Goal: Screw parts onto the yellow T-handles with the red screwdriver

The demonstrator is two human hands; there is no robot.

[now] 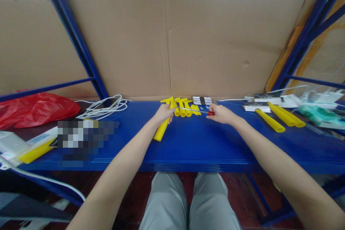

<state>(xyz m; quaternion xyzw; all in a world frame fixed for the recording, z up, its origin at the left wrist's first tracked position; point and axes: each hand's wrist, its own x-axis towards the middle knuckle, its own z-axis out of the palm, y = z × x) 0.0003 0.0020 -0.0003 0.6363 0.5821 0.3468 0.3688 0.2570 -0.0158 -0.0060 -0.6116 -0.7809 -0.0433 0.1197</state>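
My left hand [162, 113] is wrapped round a yellow tubular plastic handle [161, 132], which slants with its round end toward me. My right hand [223, 114] grips a screwdriver by its red handle [211, 113]. Its thin metal shaft points left and reaches the upper part of the yellow handle; whether the tip touches a screw is too small to tell. Just behind and between my hands lie several yellow T-shaped pieces with tubular ends [183, 111]. Beside them are small yellow pieces [195, 109] and a stack of white strips with dark bands [202, 100].
Yellow tubes [270, 120] and black-and-white packets [257, 107] lie right on the blue tabletop [196, 143]. A coiled white cable [111, 107], red plastic bag [40, 107] and pixelated patch are left. Cardboard [215, 43] walls the back, between blue metal posts [78, 39].
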